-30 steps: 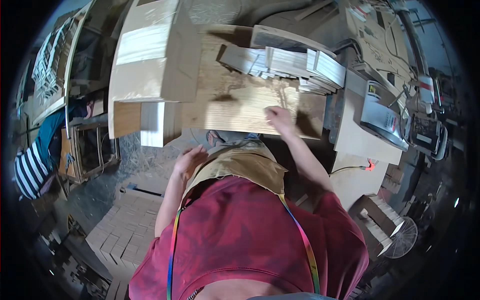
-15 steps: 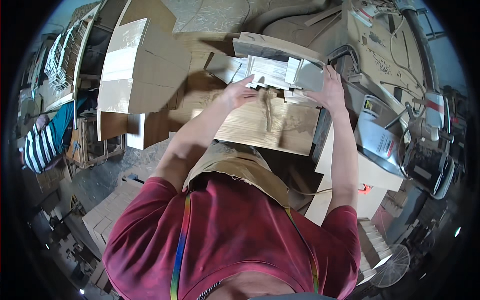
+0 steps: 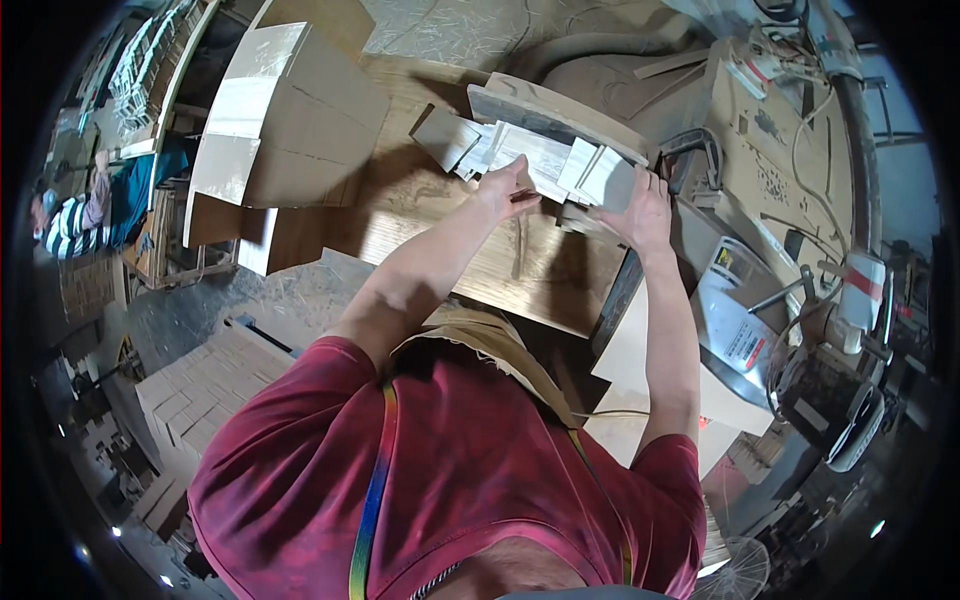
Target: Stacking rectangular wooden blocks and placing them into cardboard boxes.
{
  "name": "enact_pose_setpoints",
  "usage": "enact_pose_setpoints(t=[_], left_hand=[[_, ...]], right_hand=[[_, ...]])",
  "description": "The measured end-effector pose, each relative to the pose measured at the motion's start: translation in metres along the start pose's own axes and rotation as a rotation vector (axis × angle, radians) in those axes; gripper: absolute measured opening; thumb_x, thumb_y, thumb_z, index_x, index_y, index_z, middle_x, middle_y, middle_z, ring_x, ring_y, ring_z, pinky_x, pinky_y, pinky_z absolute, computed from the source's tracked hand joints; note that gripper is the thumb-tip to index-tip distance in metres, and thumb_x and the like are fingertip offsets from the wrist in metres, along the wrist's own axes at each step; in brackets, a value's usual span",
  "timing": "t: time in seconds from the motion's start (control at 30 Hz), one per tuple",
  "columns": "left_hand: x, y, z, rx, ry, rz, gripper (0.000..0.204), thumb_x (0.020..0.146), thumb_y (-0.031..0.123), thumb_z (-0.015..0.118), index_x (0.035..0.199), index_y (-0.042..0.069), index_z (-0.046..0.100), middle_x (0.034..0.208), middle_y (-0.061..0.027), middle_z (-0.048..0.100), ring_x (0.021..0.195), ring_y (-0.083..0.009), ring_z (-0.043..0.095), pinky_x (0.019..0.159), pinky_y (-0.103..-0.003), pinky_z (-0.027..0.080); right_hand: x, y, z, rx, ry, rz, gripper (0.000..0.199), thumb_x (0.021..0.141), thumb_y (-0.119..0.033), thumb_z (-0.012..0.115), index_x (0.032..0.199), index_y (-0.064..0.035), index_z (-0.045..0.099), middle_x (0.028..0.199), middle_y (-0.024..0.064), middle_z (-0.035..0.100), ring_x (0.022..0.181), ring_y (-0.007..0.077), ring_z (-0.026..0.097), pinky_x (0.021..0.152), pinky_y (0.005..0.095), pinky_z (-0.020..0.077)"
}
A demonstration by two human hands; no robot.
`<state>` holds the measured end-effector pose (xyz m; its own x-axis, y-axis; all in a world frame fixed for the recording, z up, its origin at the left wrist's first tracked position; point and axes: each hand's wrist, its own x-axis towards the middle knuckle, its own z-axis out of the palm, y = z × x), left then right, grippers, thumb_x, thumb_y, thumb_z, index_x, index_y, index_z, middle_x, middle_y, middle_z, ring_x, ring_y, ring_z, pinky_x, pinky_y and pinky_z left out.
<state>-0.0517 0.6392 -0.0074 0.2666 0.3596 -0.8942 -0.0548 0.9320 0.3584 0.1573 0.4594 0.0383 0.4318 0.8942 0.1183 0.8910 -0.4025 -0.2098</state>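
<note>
On the wooden workbench, both hands gather the fanned pale boards: left hand fingers curled onto one edge, right hand spread flat against the other. Squaring the stack seems underway; lifting needs a firmer two-sided grip.

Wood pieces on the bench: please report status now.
Left hand and right hand both on the row of thin wood pieces. Pieces lie on the wooden board. Nothing blocks the hands.
</note>
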Motion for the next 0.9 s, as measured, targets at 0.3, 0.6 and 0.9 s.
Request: enact_pose_setpoints(t=[0.3, 0.6, 0.9], left_hand=[[0.009, -0.02, 0.005, 0.031, 0.075, 0.082, 0.045, 0.103, 0.026, 0.077, 0.127, -0.01, 0.063, 0.117, -0.0244, 0.07, 0.095, -0.0365, 0.075, 0.081, -0.049, 0.071], [0.016, -0.014, 0.002, 0.004, 0.025, 0.09, 0.037, 0.103, 0.017, 0.077, 0.121, -0.012, 0.065, 0.115, -0.0258, 0.071, 0.089, -0.0365, 0.075, 0.08, -0.048, 0.071], [0.013, -0.032, 0.001, 0.025, 0.018, 0.086, 0.032, 0.105, 0.017, 0.072, 0.116, -0.013, 0.067, 0.109, -0.0239, 0.073, 0.085, -0.0346, 0.075, 0.077, -0.044, 0.07]], right_hand=[[-0.003, 0.017, 0.002, 0.068, 0.012, -0.122, 0.098, 0.06, -0.035, 0.096, 0.14, 0.0009, 0.052, 0.121, 0.0208, 0.064, 0.109, 0.042, 0.062, 0.099, 0.0486, 0.0537], [0.006, 0.037, 0.009, 0.168, 0.038, -0.245, 0.096, 0.061, -0.029, 0.092, 0.142, 0.0019, 0.052, 0.123, 0.0227, 0.063, 0.109, 0.042, 0.062, 0.1, 0.0484, 0.0538], [0.0, 0.043, -0.025, 0.224, 0.009, -0.273, 0.094, 0.061, -0.028, 0.091, 0.142, 0.003, 0.053, 0.126, 0.0235, 0.063, 0.113, 0.0427, 0.062, 0.102, 0.0475, 0.0537]])
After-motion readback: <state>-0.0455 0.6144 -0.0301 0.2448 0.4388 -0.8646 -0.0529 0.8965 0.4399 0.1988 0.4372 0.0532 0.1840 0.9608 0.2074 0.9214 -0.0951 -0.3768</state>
